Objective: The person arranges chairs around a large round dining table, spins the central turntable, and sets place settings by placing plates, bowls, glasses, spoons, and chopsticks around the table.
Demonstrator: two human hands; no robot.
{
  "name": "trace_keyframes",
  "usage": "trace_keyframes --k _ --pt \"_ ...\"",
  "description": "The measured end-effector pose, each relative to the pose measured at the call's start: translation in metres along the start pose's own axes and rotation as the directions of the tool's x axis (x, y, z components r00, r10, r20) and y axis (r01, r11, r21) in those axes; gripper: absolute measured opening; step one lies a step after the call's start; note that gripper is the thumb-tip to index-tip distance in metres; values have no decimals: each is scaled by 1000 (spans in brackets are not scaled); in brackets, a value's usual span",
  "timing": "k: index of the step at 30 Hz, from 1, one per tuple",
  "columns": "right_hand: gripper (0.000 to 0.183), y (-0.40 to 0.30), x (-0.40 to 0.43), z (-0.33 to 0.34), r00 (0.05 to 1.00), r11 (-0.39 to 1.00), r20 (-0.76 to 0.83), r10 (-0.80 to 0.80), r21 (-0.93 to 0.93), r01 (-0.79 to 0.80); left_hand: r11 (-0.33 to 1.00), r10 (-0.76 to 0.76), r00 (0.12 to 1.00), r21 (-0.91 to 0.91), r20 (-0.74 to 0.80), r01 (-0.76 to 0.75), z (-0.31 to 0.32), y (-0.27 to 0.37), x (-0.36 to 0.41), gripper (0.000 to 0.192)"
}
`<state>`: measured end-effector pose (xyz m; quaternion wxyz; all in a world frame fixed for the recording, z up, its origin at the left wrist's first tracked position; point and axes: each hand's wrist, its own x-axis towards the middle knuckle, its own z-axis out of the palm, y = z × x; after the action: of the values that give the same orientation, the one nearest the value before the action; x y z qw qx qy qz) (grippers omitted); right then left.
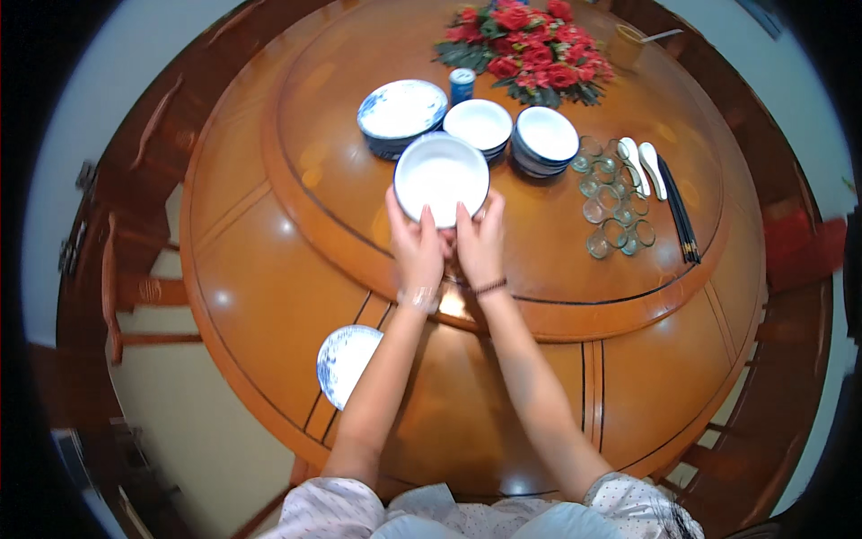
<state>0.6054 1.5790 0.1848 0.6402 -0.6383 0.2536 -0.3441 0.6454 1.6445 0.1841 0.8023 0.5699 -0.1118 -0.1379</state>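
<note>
Both of my hands hold a white bowl (441, 176) with a dark blue rim above the raised round turntable (539, 283). My left hand (417, 246) grips its left side, thumb over the near rim. On the other side, my right hand (481, 236) has its thumb on the rim too. Just beyond are a stack of blue-and-white plates (403, 110), a stack of bowls (478, 124) and another bowl stack (547, 135). One blue-and-white plate (345, 364) lies on the lower table ring, partly hidden by my left forearm.
To the right stand several small glasses (613, 202), with white spoons (634, 167) and black chopsticks (679, 212) beside them. A blue can (462, 85) and red artificial flowers (535, 50) are farther back. Wooden chairs (151, 290) surround the round table (236, 269).
</note>
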Motion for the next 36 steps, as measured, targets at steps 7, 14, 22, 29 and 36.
trace_keyframes --k 7,14,22,29,36 --pt "33 19 -189 14 876 930 340 341 18 -368 965 -194 913 95 -359 243 -120 11 -176 60" --pt "36 63 -240 32 861 936 369 351 -179 -304 955 -230 880 76 -415 286 -174 -13 -215 59" --pt "43 77 -238 35 797 811 374 475 -537 -231 961 -234 877 34 -421 273 -189 -26 -218 59" --pt "53 62 -228 31 795 796 386 468 -575 -189 952 -292 880 -24 -374 306 -192 -26 -211 61" --pt "40 21 -163 -40 930 572 273 -245 -734 367 904 -128 878 311 -461 295 -187 11 -220 52"
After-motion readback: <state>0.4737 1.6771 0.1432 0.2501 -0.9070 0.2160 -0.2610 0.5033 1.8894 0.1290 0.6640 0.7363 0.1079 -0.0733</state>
